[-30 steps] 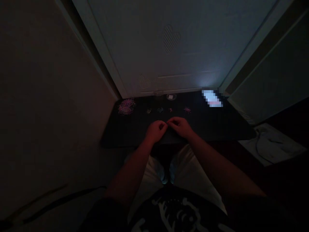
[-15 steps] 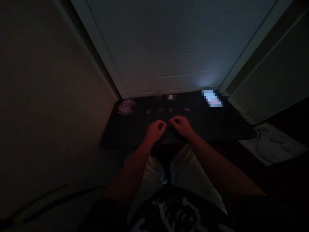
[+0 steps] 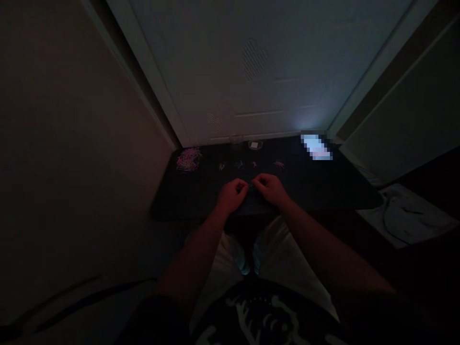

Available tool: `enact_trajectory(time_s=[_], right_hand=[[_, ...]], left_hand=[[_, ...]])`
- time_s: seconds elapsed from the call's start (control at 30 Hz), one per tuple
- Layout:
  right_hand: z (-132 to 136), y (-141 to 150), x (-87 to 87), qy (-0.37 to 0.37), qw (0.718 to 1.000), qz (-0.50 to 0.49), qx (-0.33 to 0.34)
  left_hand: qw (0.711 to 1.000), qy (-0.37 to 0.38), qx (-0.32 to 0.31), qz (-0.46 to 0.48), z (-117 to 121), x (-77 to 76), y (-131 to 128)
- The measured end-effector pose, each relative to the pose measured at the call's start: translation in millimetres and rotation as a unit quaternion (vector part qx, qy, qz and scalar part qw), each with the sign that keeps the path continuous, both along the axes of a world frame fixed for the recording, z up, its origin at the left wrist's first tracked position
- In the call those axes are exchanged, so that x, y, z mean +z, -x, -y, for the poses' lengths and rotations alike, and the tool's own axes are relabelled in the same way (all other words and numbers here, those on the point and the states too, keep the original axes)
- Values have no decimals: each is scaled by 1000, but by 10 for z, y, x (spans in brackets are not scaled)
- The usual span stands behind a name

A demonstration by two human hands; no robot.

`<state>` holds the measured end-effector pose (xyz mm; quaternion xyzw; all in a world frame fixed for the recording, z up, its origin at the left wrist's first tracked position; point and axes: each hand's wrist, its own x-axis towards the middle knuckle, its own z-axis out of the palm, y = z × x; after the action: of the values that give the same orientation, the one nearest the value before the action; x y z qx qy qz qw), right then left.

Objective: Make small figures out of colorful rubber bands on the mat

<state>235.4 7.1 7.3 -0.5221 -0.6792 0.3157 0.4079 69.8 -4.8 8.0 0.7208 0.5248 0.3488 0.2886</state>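
My left hand (image 3: 232, 194) and my right hand (image 3: 270, 187) face each other just above the front half of a dark table (image 3: 319, 189). Both are closed in a pinch, fingertips a small gap apart. A faint bluish speck shows at the gap, too small and dim to name. Beyond my hands lie small sorted clusters of thin strands, perhaps little rubber bands: a yellowish cluster (image 3: 222, 166), a bluish cluster (image 3: 239, 165), a small pink cluster (image 3: 254, 164) and a pink-purple cluster (image 3: 278, 164). A bigger mixed-colour pile (image 3: 189, 159) sits at the table's far left.
Along the back edge stand a clear container (image 3: 236, 140) and a round clear lid (image 3: 255, 144) with a white label. A bright, pixelated screen (image 3: 316, 146) glows at the back right. A white door (image 3: 215, 72) rises behind the table, and a wall (image 3: 89, 167) is close on the left.
My hands stay almost in place, both pinched. The fingers of my right hand have shifted very slightly. The piles lie as before.
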Motion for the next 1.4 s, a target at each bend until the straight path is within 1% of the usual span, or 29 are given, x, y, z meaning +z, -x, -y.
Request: enact_trajectory(time_s=[0.23, 0.43, 0.67, 0.87, 1.13, 1.4], right_hand=[[18, 16, 21, 4, 1000, -5, -3], [16, 12, 2, 5, 1000, -17, 6], [20, 16, 20, 18, 1000, -20, 0], [33, 20, 52, 18, 1000, -17, 1], [12, 18, -1, 17, 1000, -14, 8], [11, 21, -5, 17, 1000, -15, 6]], left_hand=[[1000, -7, 2, 8, 4, 12, 6], [1000, -5, 1, 4, 0, 12, 4], [1000, -8, 3, -8, 0, 2, 2], [1000, 2, 2, -29, 20, 33, -9], [999, -4, 3, -35, 15, 23, -3], [1000, -6, 10, -22, 14, 1, -2]])
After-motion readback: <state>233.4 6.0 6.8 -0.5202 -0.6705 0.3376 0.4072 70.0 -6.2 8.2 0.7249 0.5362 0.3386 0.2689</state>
